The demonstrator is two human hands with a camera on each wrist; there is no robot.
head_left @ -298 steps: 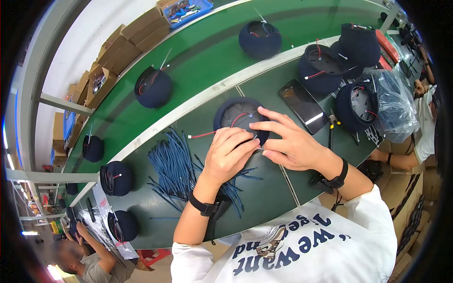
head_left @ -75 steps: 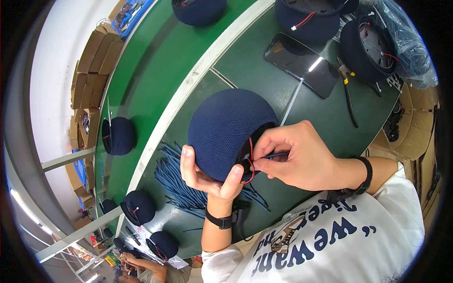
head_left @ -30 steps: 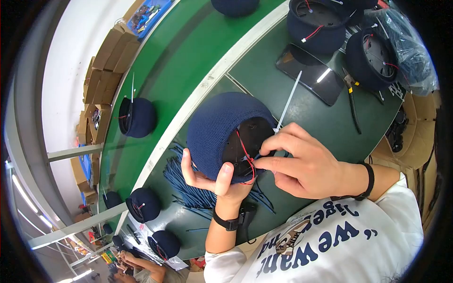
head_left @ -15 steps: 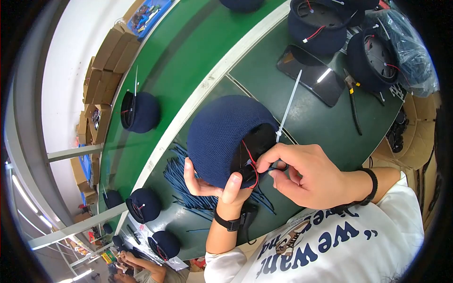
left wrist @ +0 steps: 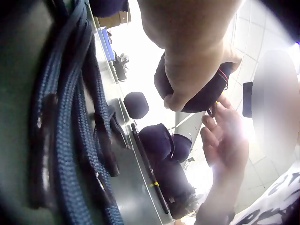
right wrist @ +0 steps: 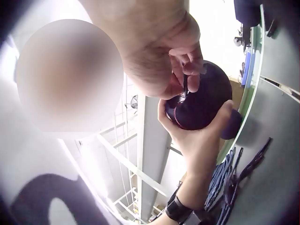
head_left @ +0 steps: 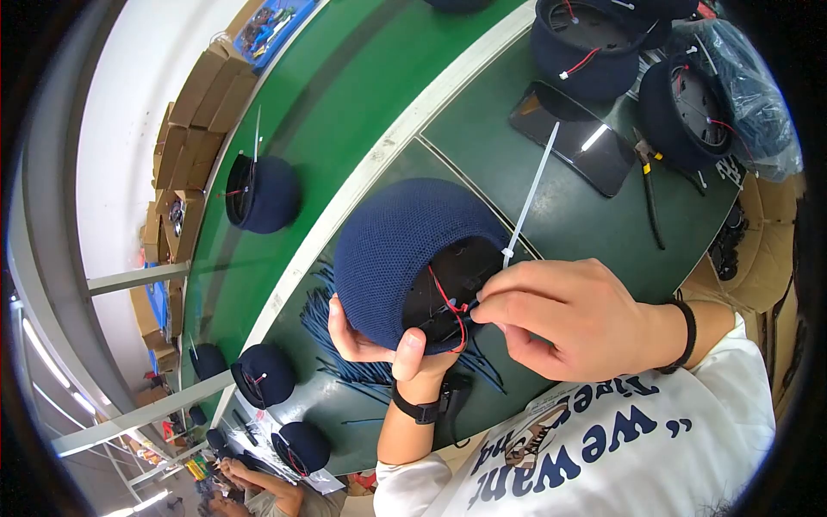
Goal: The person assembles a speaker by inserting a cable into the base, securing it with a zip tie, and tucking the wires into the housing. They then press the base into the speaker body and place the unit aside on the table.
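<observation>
The relation that counts is between the shell's (head_left: pixel 405 246) opening (head_left: pixel 468 258) and the right hand (head_left: pixel 573 319). The shell is held up over the table (head_left: pixel 603 233), nearer the middle than the near edge, with the cord pile (head_left: pixel 357 372) below it on the person's left. Its opening is turned to the person's right and tipped toward the table's near edge, so it faces the right hand directly.

The left hand (head_left: pixel 412 362) is clamped on the shell from below, thumb by the opening's rim and fingers round the fabric on the far side. The right hand comes in from the right; its thumb and fingers pinch what looks like a dark cord (right wrist: pixel 185 85), its short visible length running from the fingertips to the opening. How far it goes in cannot be told.

The right fingertips are nearest the red wire (head_left: pixel 441 289), which loops across the opening just beside them. Just past those fingertips, a white tie (head_left: pixel 534 185) stands at the rim, its long axis pointing away from the near edge, toward the phone (head_left: pixel 594 151). In my judgement, the angle between opening and cord matters most, with wire and tie leaving the right hand little room.
</observation>
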